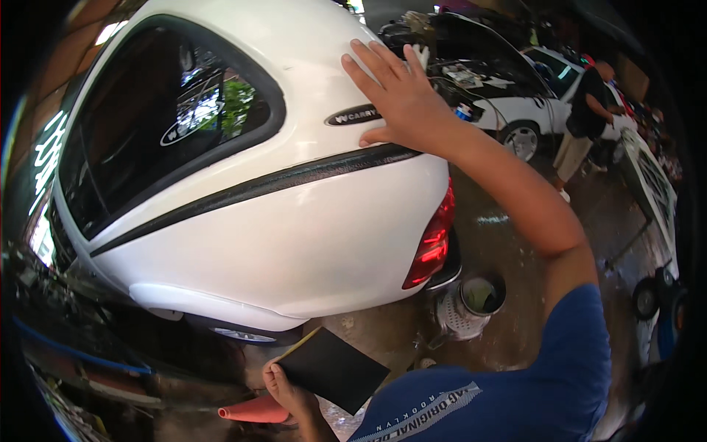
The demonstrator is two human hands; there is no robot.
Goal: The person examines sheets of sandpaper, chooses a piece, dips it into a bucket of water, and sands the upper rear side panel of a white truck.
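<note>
White car body (346,214) ahead, under a right hand (401,96) spread wide near the dark badge (350,116), gripping nothing. Below in view, pinched near one corner by a curled left hand (292,390): dark sheet (336,370) (gritty or not, cannot tell). Could slip from so slight a hold or, if abrasive, scuff the white.

Room opens behind the white car (294,243), but a bucket (458,318) stands low there.

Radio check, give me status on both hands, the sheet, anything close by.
Left hand pinching black sheet at one corner. Right hand spread flat against white car. Red-orange cone close by left hand.
</note>
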